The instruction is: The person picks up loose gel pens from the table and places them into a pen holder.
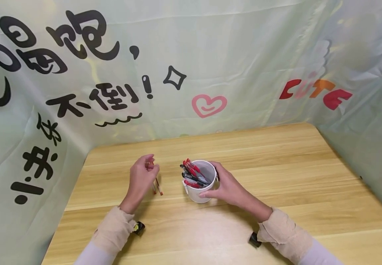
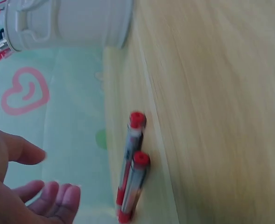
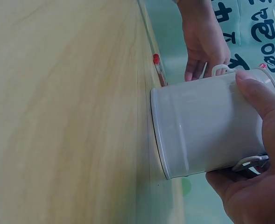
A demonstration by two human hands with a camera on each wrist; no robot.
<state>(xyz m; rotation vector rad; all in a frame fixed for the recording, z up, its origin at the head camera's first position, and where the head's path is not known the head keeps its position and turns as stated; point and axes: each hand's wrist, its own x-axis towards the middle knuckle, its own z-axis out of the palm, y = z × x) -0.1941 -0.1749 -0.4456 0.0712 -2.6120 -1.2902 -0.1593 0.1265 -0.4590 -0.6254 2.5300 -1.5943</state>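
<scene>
My right hand (image 1: 229, 186) grips the side of a white bucket-shaped pen holder (image 1: 199, 195), thumb at the front and fingers behind its right side. Several red and black pens (image 1: 194, 176) lean out over its left rim. To the left, my left hand (image 1: 143, 175) hovers over two red-tipped clear pens (image 1: 159, 187) on the table. In the left wrist view, its thumb and fingers (image 2: 69, 203) are apart with nothing between them, beside the two pens (image 2: 138, 177). The right wrist view shows the pen holder's smooth wall (image 3: 207, 126) and its side handles.
The wooden table (image 1: 277, 176) reaches back to a pale green printed cloth (image 1: 250, 73) with black lettering and a pink heart (image 1: 209, 106). Cloth also hangs along the left and right sides. A small black device (image 1: 139, 228) is at the left wrist, another (image 1: 254, 240) at the right.
</scene>
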